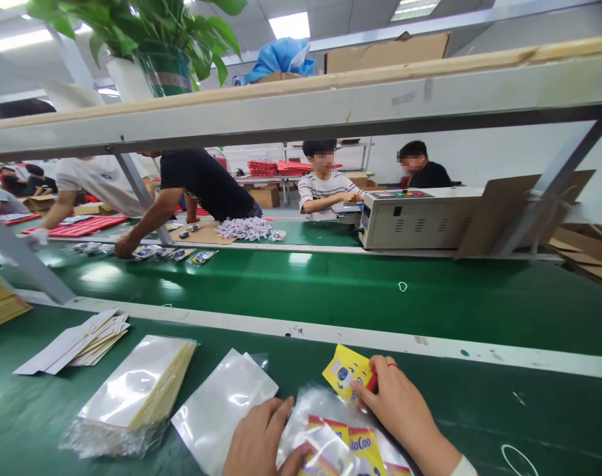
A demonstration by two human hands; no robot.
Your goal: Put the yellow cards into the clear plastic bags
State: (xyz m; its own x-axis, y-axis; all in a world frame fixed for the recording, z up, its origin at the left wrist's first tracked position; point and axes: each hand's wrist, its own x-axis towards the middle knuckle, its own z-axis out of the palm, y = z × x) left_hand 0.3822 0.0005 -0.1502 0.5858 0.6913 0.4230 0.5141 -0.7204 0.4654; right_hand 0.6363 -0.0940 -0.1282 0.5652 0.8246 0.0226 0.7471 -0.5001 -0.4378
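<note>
My left hand [259, 435] rests at the bottom edge on a clear plastic bag [325, 430] that has yellow and red printed packets [364, 449] inside. My right hand [398, 403] pinches a small yellow printed card [345, 371] together with a red item at its fingertips, just above the bag's top edge. Both hands lie on the green work surface [503, 410] in front of me.
A loose clear bag [222, 404], a stack of clear bags [139, 390] and a fan of white cards [80, 342] lie to the left. Beyond a white rail runs a green conveyor belt [330, 291]. Other people work opposite; a grey machine [414, 218] stands there.
</note>
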